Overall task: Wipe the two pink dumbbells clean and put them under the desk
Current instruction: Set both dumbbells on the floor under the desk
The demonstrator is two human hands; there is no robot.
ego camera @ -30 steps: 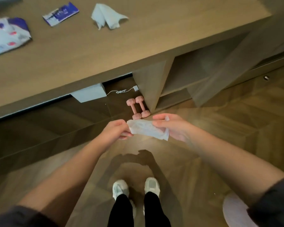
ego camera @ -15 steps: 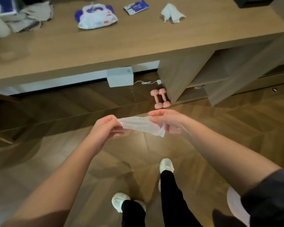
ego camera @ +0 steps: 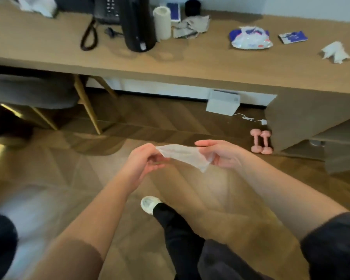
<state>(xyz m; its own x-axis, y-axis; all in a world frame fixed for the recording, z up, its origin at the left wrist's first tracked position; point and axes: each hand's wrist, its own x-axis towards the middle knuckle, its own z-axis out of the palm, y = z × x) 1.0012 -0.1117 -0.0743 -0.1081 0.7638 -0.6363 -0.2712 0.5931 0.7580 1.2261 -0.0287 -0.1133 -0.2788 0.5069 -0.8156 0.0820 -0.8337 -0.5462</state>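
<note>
The person stands before the desk (ego camera: 190, 65) and holds a wipe (ego camera: 183, 155) stretched between both hands. The left hand (ego camera: 143, 161) pinches one end with curled fingers. The right hand (ego camera: 225, 155) pinches the other end between thumb and fingers, and a corner of the wipe hangs down below it.

The two dumbbells (ego camera: 257, 148) lie on the floor (ego camera: 69, 168) side by side, just beside the side panel of the desk, at the edge of the space under the top and apart from the hands. Behind them, under the desk, stands a white box (ego camera: 222, 105) with a thin cable (ego camera: 249, 118).

On the desk I see a black kettle (ego camera: 138, 23), a phone (ego camera: 107, 9), a wipe pack (ego camera: 251, 39), a small sachet (ego camera: 293, 37) and a crumpled tissue (ego camera: 335, 51) near the right end. A grey chair (ego camera: 32, 90) is pushed under the desk at the left. One white shoe (ego camera: 149, 204) shows on the floor below the arms.
</note>
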